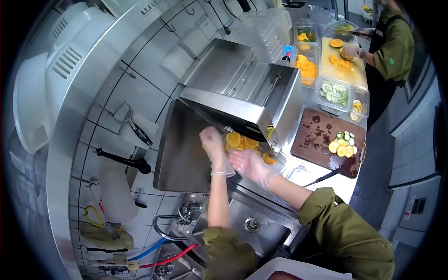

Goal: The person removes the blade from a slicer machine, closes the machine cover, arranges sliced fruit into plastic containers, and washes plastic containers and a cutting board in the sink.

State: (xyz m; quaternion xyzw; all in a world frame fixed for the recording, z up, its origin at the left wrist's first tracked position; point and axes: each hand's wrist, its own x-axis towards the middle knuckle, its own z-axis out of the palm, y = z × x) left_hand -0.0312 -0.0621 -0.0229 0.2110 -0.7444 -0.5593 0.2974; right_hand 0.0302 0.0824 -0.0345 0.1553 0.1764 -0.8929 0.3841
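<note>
A stainless steel machine (224, 107), probably a slicer, stands with its slanted lid raised above orange slices (242, 141). Bent at the wrist, my left hand (213, 145) in a clear glove is close to the machine's front edge, left of the slices; its fingers are mostly hidden. My right hand (252, 165), gloved too, is just below the slices with its fingers stretched out and nothing visible in it. More orange pieces lie in a clear tub (279, 163) beside the right hand, partly covered by the machine.
A sink (261, 224) lies below my forearms. On the right, a brown cutting board (308, 135) carries lemon and cucumber slices and a knife (323, 177). Tubs of cucumber (334, 93) and orange fruit (305, 67) stand farther back. A co-worker (392, 46) handles fruit at a pale board (329, 44).
</note>
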